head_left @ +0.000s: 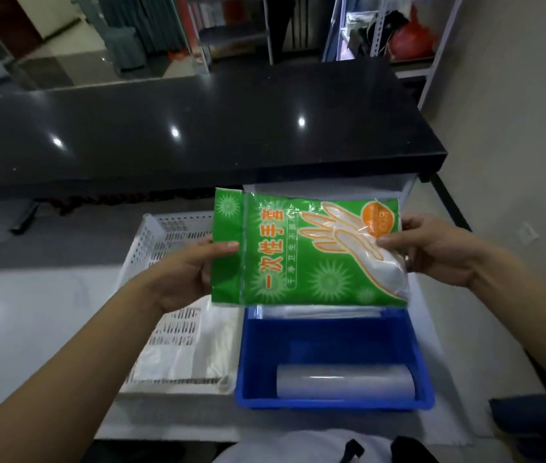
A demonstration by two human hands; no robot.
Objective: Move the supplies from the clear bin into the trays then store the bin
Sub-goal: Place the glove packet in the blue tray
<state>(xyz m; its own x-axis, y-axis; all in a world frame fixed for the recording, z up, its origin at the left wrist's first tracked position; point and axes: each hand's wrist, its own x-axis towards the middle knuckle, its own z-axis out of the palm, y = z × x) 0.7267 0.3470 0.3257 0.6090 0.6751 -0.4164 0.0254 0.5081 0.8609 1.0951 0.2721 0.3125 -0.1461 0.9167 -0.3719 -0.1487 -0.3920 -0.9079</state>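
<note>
Behind the low white surface runs one long black counter. Two trays stand side by side: one white perforated tray at 9 o'clock, holding clear plastic bags, and one blue tray at 6 o'clock, holding one clear roll. One green glove packet hangs above them, hiding the blue tray's far end. The left hand pinches its left edge; the right hand pinches its right edge.
</note>
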